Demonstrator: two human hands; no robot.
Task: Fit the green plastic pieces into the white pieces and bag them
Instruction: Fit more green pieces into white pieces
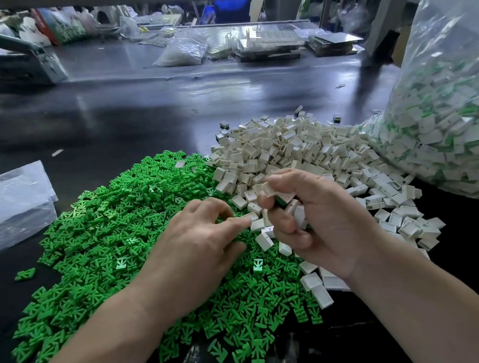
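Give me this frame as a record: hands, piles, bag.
left hand: on green pile, fingers meet by a white piece; hold unclear
right hand: grips several white pieces
white pile: right of green pile, touching it
bag: far right, holds white and green pieces
table: dark

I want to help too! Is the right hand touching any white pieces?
Touching. The head view shows the right hand curled round several white pieces, with its fingers pressed against them.
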